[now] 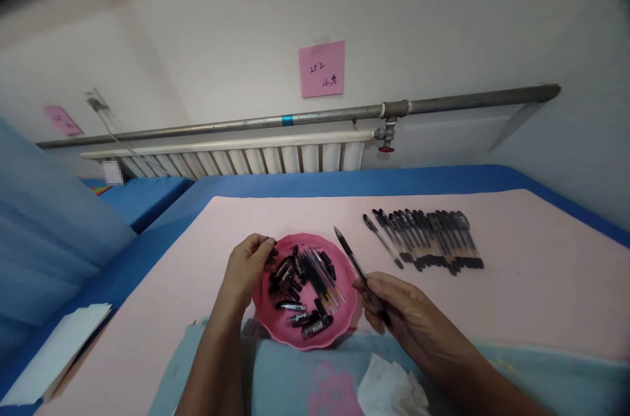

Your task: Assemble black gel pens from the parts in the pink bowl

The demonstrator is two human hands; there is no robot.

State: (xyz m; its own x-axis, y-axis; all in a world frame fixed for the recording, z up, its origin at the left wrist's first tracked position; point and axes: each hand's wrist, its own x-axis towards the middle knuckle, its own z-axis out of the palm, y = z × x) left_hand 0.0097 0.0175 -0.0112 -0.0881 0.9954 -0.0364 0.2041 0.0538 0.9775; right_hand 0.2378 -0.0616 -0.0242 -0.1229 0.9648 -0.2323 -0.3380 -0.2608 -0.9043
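In my right hand (396,304) is an uncapped black pen (355,261), its tip pointing up and to the left, beside the right rim of a pink scalloped plate (263,323). My left hand (250,263) is over the plate's left rim with its fingers closed together; something dark shows at the fingertips, too small to make out. On the plate lie several black pen caps (317,326), short black parts and a bundle of thin pen refills (322,281). To the right, a row of capped black pens (433,239) lies side by side.
The pink tabletop (531,278) has a blue border (344,183). White crumpled tissue (391,390) rests on a teal cloth (275,376) at the near edge. White paper (59,350) lies at left. Behind are a radiator (270,159) and a metal pipe (335,115).
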